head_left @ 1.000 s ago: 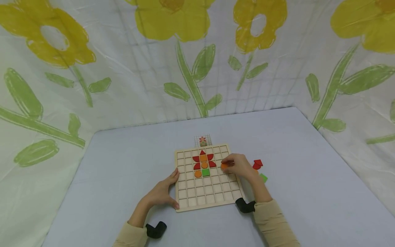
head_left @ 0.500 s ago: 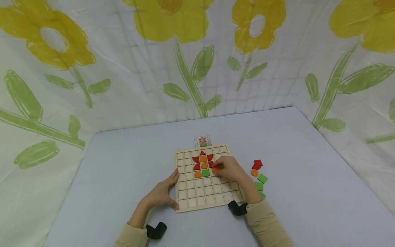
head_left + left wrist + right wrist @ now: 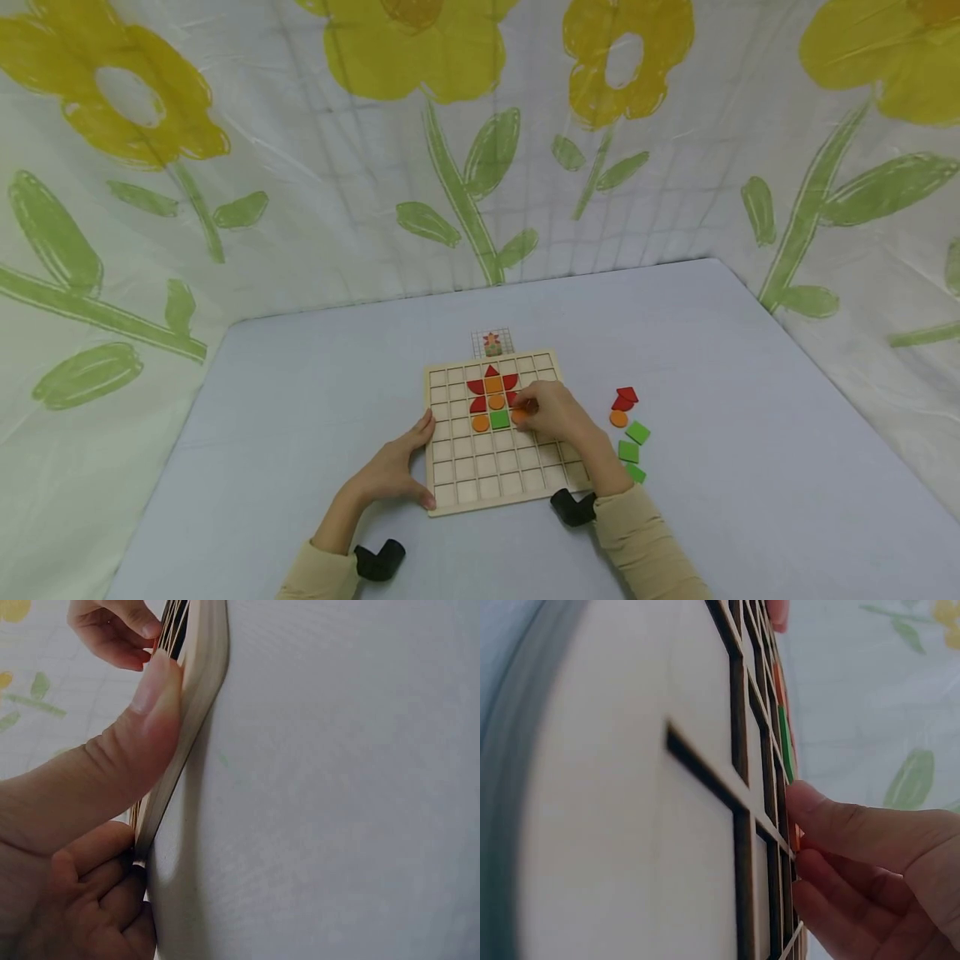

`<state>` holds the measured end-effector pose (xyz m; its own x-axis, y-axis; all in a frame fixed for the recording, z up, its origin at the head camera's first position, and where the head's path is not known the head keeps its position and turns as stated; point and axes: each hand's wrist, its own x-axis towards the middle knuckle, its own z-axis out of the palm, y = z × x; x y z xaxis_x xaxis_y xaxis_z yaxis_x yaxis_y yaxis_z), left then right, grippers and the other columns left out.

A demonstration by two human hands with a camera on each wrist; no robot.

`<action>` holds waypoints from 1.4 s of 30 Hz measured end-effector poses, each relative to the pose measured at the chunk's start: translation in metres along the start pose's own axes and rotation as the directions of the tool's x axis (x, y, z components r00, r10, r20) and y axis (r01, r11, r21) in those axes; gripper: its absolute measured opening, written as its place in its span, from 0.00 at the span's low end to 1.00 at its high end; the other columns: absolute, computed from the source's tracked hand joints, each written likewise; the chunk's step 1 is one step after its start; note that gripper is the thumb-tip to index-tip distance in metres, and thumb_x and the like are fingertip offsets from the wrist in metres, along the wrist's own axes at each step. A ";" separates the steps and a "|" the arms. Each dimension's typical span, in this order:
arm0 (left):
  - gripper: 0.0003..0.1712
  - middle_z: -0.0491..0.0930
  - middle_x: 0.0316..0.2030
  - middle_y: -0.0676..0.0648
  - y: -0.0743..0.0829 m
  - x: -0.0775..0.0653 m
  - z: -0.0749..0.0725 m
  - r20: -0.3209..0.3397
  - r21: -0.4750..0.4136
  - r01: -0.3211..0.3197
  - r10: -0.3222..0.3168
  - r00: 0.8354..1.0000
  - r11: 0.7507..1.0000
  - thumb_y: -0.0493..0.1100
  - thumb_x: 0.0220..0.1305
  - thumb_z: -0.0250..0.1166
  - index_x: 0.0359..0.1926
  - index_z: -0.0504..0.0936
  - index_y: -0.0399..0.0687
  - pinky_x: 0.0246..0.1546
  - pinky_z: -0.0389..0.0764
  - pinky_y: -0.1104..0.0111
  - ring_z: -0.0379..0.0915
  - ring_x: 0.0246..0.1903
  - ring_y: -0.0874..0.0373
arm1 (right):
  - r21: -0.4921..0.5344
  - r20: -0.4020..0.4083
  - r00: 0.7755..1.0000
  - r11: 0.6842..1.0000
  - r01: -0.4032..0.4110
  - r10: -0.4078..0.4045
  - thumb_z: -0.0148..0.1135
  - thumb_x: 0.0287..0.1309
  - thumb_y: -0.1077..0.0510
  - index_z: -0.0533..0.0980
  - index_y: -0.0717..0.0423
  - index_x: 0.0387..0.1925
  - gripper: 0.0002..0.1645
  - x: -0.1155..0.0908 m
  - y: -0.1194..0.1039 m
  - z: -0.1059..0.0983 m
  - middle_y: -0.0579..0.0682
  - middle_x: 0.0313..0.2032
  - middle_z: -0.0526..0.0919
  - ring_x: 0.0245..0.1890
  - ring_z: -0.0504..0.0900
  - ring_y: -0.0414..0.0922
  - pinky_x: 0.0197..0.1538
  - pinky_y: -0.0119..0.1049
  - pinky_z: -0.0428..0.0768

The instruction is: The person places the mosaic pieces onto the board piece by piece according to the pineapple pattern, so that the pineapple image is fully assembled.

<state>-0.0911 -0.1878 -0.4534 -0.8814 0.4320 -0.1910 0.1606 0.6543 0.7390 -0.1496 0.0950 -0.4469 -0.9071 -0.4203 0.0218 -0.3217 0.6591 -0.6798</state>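
Observation:
A wooden grid board (image 3: 510,483) lies on the table. My left hand (image 3: 393,467) holds its left edge; in the left wrist view the thumb (image 3: 142,727) lies on the rim, with curled fingers beside it. My right hand (image 3: 555,411) pinches an orange round piece (image 3: 519,415) at the cell right of the green square (image 3: 499,419); in the right wrist view only a sliver of that piece shows. Left of the green square sits another orange disc (image 3: 481,423). Above are an orange disc (image 3: 497,402), an orange square (image 3: 492,384), and red pieces (image 3: 476,387), one partly hidden by my fingers.
Right of the board lie loose red pieces (image 3: 625,398), an orange disc (image 3: 618,418) and green squares (image 3: 628,452). A small pattern card (image 3: 492,342) touches the board's far edge. Behind the table hangs a flower-printed curtain (image 3: 337,208).
My right hand has moved left across the board with the orange disc, to beside the green square. Loose pieces at the right have come into sight. My left hand has stayed put.

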 end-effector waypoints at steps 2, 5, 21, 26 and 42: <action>0.70 0.46 0.74 0.36 0.000 0.000 0.000 -0.001 0.002 0.002 -0.002 1.000 1.000 0.41 0.27 0.85 0.71 0.53 0.28 0.68 0.53 0.45 0.43 0.72 0.38 | -0.006 0.003 1.000 1.000 -0.004 0.004 0.75 0.46 0.65 0.84 0.59 0.37 0.13 0.000 0.000 0.000 0.49 0.35 0.84 0.35 0.80 0.43 0.39 0.36 0.80; 0.70 0.46 0.74 0.36 0.000 0.000 0.000 -0.003 0.004 0.002 -0.002 1.000 1.000 0.41 0.27 0.85 0.71 0.54 0.28 0.68 0.52 0.45 0.43 0.72 0.38 | -0.004 0.002 1.000 1.000 -0.022 0.022 0.74 0.48 0.64 0.85 0.60 0.37 0.11 0.000 0.000 0.001 0.49 0.36 0.84 0.37 0.81 0.45 0.42 0.37 0.80; 0.70 0.46 0.74 0.37 -0.002 0.002 0.002 -0.005 -0.003 0.006 -0.006 1.000 1.000 0.41 0.27 0.85 0.71 0.54 0.29 0.68 0.53 0.46 0.43 0.72 0.39 | 0.005 -0.012 1.000 1.000 -0.026 0.026 0.71 0.51 0.66 0.84 0.60 0.42 0.13 -0.005 0.002 -0.003 0.50 0.38 0.85 0.38 0.81 0.45 0.43 0.40 0.81; 0.70 0.46 0.74 0.38 -0.002 0.002 0.003 -0.009 0.002 0.012 -0.012 1.000 1.000 0.41 0.26 0.85 0.71 0.54 0.30 0.68 0.54 0.46 0.43 0.72 0.39 | 0.046 -0.032 0.999 0.998 -0.030 0.032 0.68 0.54 0.67 0.81 0.64 0.48 0.18 -0.011 0.011 -0.016 0.56 0.43 0.85 0.43 0.83 0.51 0.47 0.44 0.82; 0.70 0.46 0.74 0.38 -0.003 0.002 0.003 -0.011 -0.010 0.015 -0.016 1.000 1.000 0.40 0.26 0.85 0.71 0.54 0.29 0.68 0.53 0.46 0.43 0.72 0.39 | 0.091 -0.100 0.972 0.974 -0.206 0.215 0.65 0.57 0.65 0.79 0.70 0.50 0.18 -0.057 0.066 -0.084 0.64 0.45 0.83 0.47 0.82 0.59 0.49 0.50 0.81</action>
<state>-0.0921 -0.1872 -0.4577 -0.8887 0.4148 -0.1952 0.1427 0.6549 0.7421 -0.1419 0.2149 -0.4318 -0.9776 -0.2042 -0.0510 -0.1021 0.6718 -0.7337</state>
